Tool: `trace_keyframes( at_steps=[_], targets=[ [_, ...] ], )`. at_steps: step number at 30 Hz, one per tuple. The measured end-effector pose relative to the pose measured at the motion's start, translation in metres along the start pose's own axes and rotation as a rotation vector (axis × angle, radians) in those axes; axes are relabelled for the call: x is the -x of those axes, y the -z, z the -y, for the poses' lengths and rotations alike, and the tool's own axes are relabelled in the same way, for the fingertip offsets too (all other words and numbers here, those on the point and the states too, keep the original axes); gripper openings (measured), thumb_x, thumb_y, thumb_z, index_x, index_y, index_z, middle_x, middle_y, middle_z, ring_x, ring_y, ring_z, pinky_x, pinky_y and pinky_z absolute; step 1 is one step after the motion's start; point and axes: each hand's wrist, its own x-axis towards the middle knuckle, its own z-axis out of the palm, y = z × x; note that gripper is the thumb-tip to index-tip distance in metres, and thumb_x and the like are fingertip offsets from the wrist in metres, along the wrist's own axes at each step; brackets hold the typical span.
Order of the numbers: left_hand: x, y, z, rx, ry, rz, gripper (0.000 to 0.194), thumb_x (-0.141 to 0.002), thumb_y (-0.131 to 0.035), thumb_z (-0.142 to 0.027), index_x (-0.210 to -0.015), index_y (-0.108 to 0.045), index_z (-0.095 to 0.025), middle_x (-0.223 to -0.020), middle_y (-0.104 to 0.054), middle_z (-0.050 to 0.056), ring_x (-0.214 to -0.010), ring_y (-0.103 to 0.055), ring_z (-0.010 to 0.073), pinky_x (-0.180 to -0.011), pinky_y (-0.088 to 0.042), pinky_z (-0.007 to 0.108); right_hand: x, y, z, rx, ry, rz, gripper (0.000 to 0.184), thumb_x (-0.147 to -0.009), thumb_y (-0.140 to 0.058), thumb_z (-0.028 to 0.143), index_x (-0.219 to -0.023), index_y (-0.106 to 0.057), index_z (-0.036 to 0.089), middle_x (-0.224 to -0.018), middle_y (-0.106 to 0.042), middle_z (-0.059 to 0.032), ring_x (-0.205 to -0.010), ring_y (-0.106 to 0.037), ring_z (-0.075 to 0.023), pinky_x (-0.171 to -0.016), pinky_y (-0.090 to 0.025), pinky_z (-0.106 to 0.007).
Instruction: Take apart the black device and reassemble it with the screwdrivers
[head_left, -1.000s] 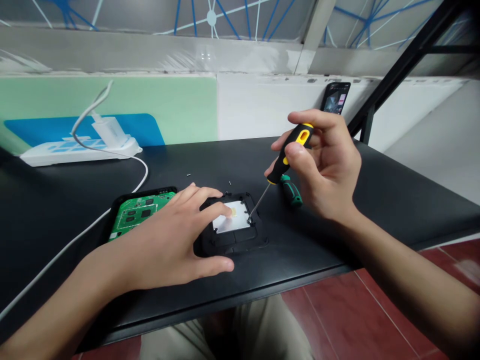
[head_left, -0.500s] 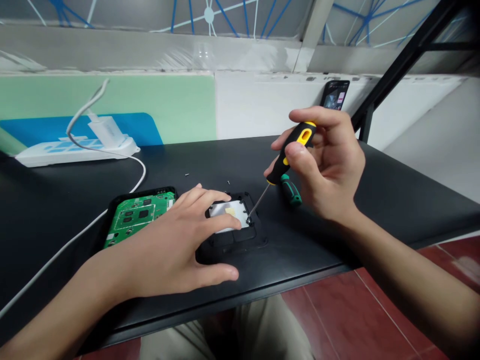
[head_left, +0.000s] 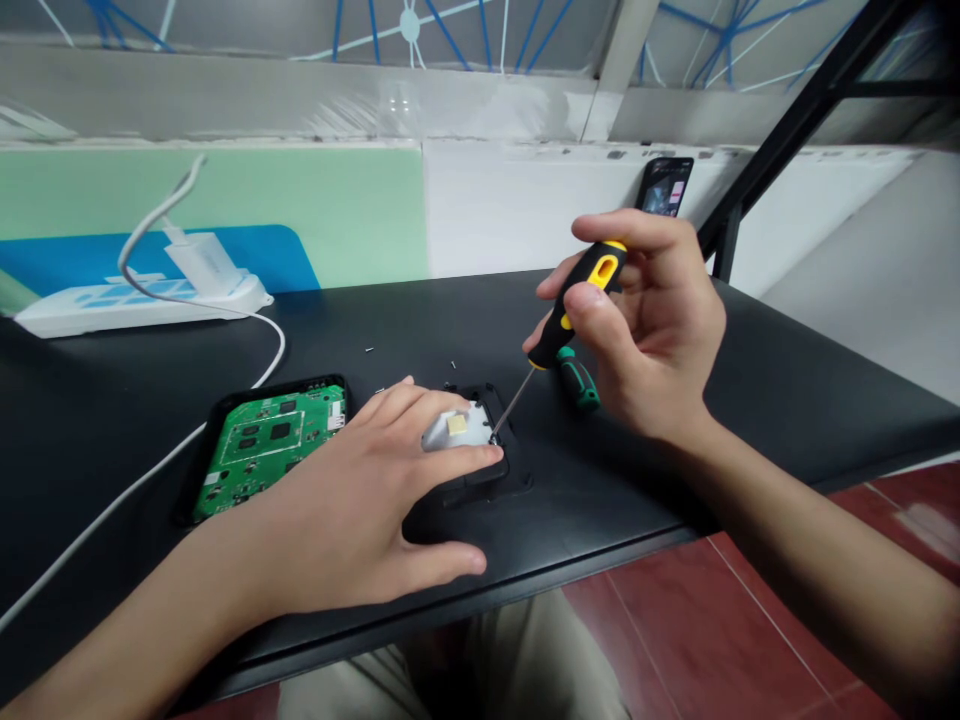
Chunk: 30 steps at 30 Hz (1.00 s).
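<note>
My right hand [head_left: 645,320] grips a black-and-yellow screwdriver [head_left: 577,300], its shaft slanting down to the left. The screwdriver's tip meets the right edge of a silver metal plate [head_left: 476,425] bearing a pale yellow pad [head_left: 457,425]. That plate sits in a black plastic cover [head_left: 517,480], partly hidden by my left hand. My left hand [head_left: 382,480] lies spread over the cover, its index fingertip beside the screwdriver tip. Left of it, a green circuit board [head_left: 274,440] rests in a black housing, its lower part covered by my wrist.
A green-and-black screwdriver handle [head_left: 577,380] lies behind the right hand. Small screws [head_left: 453,365] are scattered behind the cover. At the back left stands a white power strip [head_left: 142,305] with a charger [head_left: 202,262] and cable. A phone [head_left: 666,187] leans against the wall.
My left index finger has slid right, closer to the screwdriver tip, and now covers more of the cover's near side. The right hand keeps its grip. The view has shifted slightly.
</note>
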Motion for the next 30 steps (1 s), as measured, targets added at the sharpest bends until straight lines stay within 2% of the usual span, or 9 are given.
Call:
trace_keyframes(
  at_steps=[6, 12, 21, 30],
  targets=[
    [-0.0010, 0.0024, -0.0022, 0.029, 0.045, 0.016, 0.054, -0.088, -0.074, -0.047, -0.139, -0.061, -0.033, -0.141, -0.053, 0.011, -0.130, -0.049, 0.0371, -0.109, -0.043, 0.062, 0.0005, 0.0007, -0.0010, 0.016, -0.002, 0.001, 0.029, -0.095, -0.068, 0.036, -0.122, -0.062, 0.029, -0.097, -0.067, -0.0011, -0.074, -0.069, -0.0128, -0.057, -0.064, -0.025],
    [0.0002, 0.0036, -0.0035, 0.036, 0.042, 0.021, 0.053, -0.089, -0.073, -0.043, -0.139, -0.059, -0.031, -0.141, -0.053, 0.010, -0.133, -0.046, 0.0353, -0.114, -0.039, 0.060, 0.0009, 0.0008, 0.0011, 0.004, -0.015, 0.008, 0.030, -0.094, -0.069, 0.038, -0.122, -0.063, 0.028, -0.099, -0.067, -0.0021, -0.069, -0.068, -0.0109, -0.057, -0.064, -0.025],
    [-0.0020, 0.0058, -0.0046, 0.043, 0.074, 0.058, 0.050, -0.090, -0.071, -0.040, -0.138, -0.058, -0.034, -0.144, -0.050, 0.008, -0.134, -0.045, 0.0359, -0.111, -0.042, 0.058, 0.0017, -0.0006, 0.0026, 0.027, -0.064, -0.001, 0.029, -0.095, -0.067, 0.040, -0.122, -0.061, 0.032, -0.097, -0.065, -0.0008, -0.061, -0.063, -0.0100, -0.053, -0.064, -0.025],
    [-0.0046, 0.0077, -0.0088, 0.046, 0.094, 0.066, 0.049, -0.089, -0.072, -0.040, -0.136, -0.061, -0.028, -0.142, -0.053, 0.011, -0.127, -0.052, 0.0349, -0.107, -0.048, 0.054, 0.0011, 0.0011, 0.0003, 0.025, -0.058, 0.009, 0.030, -0.094, -0.068, 0.041, -0.122, -0.062, 0.031, -0.098, -0.066, -0.0016, -0.066, -0.064, -0.0111, -0.053, -0.063, -0.024]
  ],
)
